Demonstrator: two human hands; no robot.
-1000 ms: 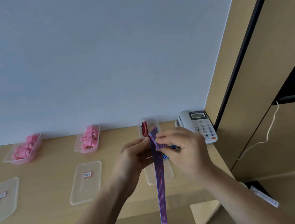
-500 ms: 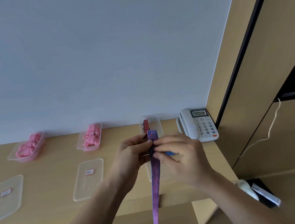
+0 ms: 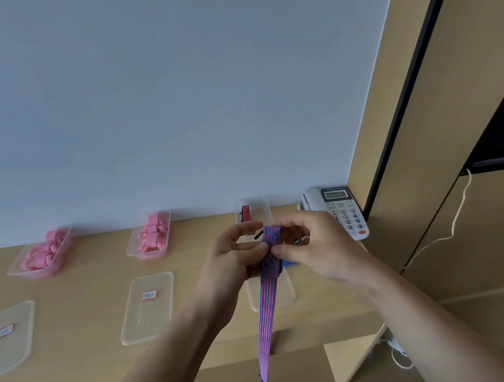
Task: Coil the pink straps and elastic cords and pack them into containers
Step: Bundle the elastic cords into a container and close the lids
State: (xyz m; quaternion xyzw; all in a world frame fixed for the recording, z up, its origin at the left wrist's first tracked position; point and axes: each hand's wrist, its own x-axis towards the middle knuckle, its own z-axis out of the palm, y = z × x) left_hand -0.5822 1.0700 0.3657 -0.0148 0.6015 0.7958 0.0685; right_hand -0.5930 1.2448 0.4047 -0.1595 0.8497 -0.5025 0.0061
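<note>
A striped pink-and-blue elastic cord [image 3: 268, 305] is pinched at its top between my left hand [image 3: 233, 260] and my right hand [image 3: 312, 247], above the desk. Its rolled upper part sits between my fingertips, and the loose tail hangs down past the desk's front edge. Behind my hands stands a clear container [image 3: 261, 207] with one red-and-black striped coil [image 3: 246, 213] in it. Two clear containers of coiled pink straps stand at the back, one on the left [image 3: 41, 254] and one in the middle [image 3: 150, 236].
Three clear lids lie on the wooden desk: one far left [image 3: 2, 339], one in the middle [image 3: 147, 306], one under the hanging cord [image 3: 286, 293]. A white desk phone [image 3: 342, 207] stands at the back right beside a wooden cabinet wall [image 3: 439, 197]. A white cable [image 3: 444, 235] hangs there.
The hanging tail has become shorter as the cord is wound up between my fingers. Both hands stay in about the same place above the desk.
</note>
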